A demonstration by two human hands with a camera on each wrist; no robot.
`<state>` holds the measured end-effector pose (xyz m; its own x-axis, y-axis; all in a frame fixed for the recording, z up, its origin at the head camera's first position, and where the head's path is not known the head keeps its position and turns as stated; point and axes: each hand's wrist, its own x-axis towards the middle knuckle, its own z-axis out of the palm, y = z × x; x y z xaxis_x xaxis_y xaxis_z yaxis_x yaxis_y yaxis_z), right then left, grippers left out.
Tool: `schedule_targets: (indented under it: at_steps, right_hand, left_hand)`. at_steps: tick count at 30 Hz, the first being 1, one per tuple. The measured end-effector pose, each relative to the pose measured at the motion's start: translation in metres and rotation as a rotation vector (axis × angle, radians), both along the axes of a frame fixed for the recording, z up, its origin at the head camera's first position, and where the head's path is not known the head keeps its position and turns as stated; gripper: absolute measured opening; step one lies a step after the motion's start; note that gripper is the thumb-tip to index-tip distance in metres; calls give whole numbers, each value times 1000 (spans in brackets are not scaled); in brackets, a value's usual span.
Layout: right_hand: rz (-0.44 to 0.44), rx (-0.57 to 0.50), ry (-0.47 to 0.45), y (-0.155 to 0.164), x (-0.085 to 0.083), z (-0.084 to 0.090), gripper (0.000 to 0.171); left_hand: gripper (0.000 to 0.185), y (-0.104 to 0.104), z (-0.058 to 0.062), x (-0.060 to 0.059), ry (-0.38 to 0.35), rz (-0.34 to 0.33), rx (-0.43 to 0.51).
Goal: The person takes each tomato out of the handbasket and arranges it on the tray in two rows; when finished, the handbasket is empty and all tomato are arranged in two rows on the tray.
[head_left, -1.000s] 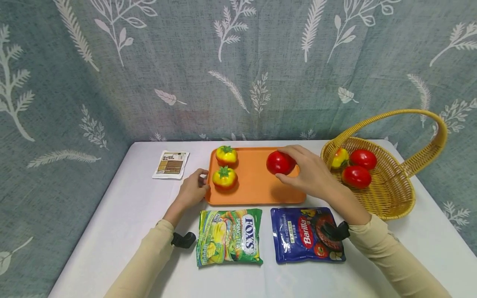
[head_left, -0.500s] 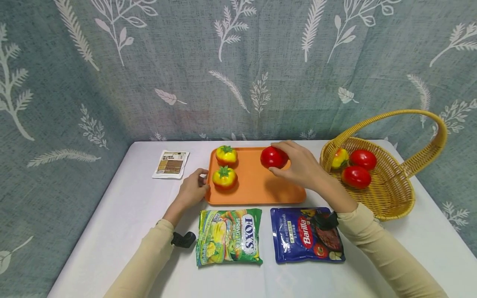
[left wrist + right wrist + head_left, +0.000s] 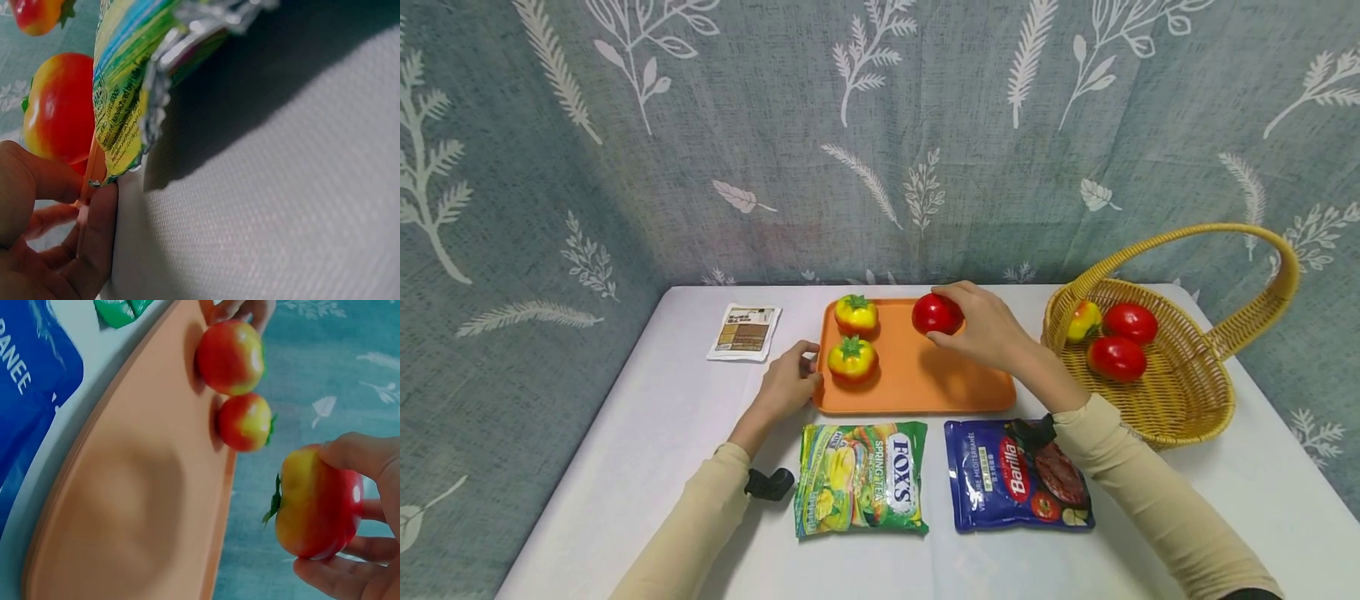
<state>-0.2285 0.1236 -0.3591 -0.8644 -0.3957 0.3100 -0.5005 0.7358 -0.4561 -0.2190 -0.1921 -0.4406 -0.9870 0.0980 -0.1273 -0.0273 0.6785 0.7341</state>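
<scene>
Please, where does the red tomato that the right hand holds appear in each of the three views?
Head view: the red tomato is above the far right part of the orange tray, gripped by the right hand.
Left wrist view: it is not in the picture.
Right wrist view: the red tomato is at the right edge, in the fingers.
Shared landmark: the orange tray, also at and.
</scene>
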Motion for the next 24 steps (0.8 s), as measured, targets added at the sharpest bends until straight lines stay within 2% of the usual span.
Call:
schedule_targets:
  at_steps: [4, 11, 24]
  right_hand:
    - [-11, 1, -13, -3, -8, -6, 64]
    - [-7, 28, -18, -9, -20, -15, 63]
    - [-18, 80, -103, -23, -41, -25, 65]
  left_hand:
    - [47, -1, 0, 0, 1, -2, 0]
    - [46, -4, -2, -1, 52, -33, -5]
    - [46, -3, 0, 0, 29, -25, 3]
